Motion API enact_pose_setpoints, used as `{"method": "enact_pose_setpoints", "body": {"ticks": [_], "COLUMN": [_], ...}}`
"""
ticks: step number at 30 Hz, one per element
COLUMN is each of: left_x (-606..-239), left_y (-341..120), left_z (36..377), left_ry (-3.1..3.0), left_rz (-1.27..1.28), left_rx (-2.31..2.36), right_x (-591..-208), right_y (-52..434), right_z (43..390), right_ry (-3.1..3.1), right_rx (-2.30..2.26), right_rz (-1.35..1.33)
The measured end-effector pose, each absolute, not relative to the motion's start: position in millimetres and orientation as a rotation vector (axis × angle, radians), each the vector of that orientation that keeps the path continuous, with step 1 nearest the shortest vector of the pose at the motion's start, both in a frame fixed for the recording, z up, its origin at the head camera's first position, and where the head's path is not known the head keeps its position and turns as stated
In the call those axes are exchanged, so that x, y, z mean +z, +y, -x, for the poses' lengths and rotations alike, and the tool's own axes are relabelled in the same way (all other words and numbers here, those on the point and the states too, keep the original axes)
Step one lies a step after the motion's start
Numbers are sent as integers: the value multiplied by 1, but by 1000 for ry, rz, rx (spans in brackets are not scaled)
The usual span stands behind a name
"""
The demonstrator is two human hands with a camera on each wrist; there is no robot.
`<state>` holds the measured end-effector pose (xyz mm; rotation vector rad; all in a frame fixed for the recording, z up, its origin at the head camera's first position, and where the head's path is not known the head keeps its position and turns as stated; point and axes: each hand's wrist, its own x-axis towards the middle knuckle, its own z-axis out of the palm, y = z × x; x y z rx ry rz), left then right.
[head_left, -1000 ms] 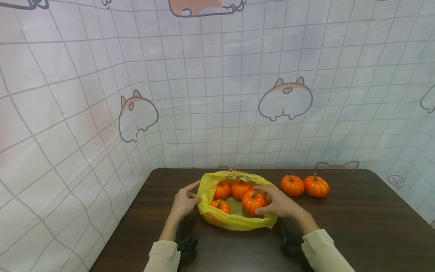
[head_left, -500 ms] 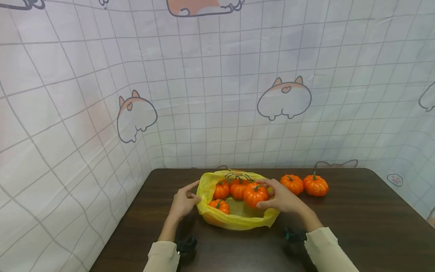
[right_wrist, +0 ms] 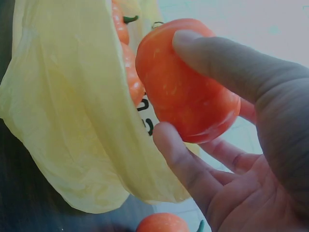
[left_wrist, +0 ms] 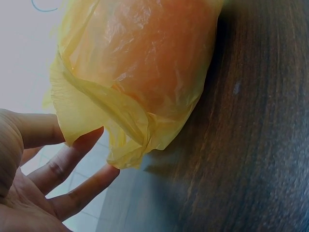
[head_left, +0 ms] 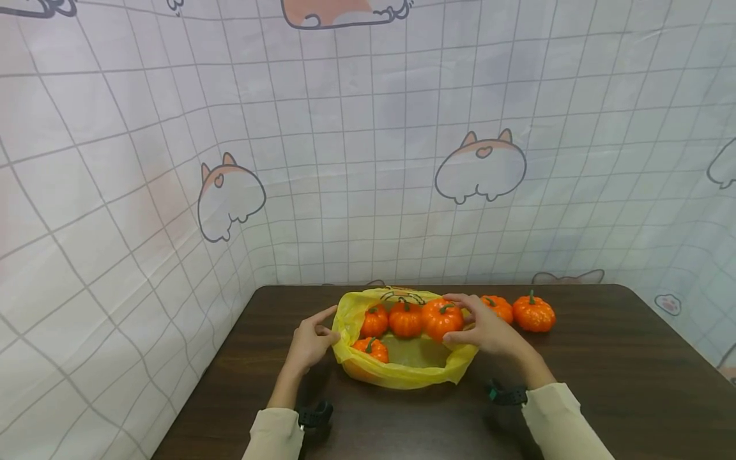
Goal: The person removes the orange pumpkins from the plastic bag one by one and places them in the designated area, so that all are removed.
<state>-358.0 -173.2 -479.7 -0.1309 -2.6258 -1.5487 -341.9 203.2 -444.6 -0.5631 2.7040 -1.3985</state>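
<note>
A yellow plastic bag [head_left: 397, 377] lies with its mouth spread wide on the dark table. Three small orange pumpkins with green stems sit inside: one at the left [head_left: 374, 321], one at the back [head_left: 406, 321], one at the front left [head_left: 371, 349]. My left hand [head_left: 310, 342] pinches the bag's left rim [left_wrist: 96, 101] with thumb and fingers. Over the bag's right side, my right hand [head_left: 489, 329] grips another pumpkin [right_wrist: 186, 82] between thumb and fingers. In the right wrist view this pumpkin is raised beside the bag's rim.
Two more pumpkins stand on the table right of the bag: a nearer one [head_left: 499, 309], partly behind my right hand, and one farther right [head_left: 535, 313]. A white grid-patterned sheet [head_left: 368, 160] hangs behind the wooden table [head_left: 604, 383].
My right hand has lifted the gripped pumpkin and carried it right, from inside the bag toward its right rim. The back pumpkin shows more fully. My left hand has stayed at the rim.
</note>
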Motion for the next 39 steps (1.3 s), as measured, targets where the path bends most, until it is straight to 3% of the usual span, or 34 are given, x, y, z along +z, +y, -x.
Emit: {"method": "enact_pose_setpoints", "body": {"ticks": [25,39], "left_x": [-480,-478], "left_y": [-172,-173], "left_z": [357,355], "left_ry": [-2624,-2630], "left_rz": [124,147], "left_rx": [-1557,-1540], "right_x": [-430,-437], "right_y": [232,253], "right_z": [339,338], "right_ry": [2722,2790], "right_rx": [-1512,-1553], "right_rz": [622,517]}}
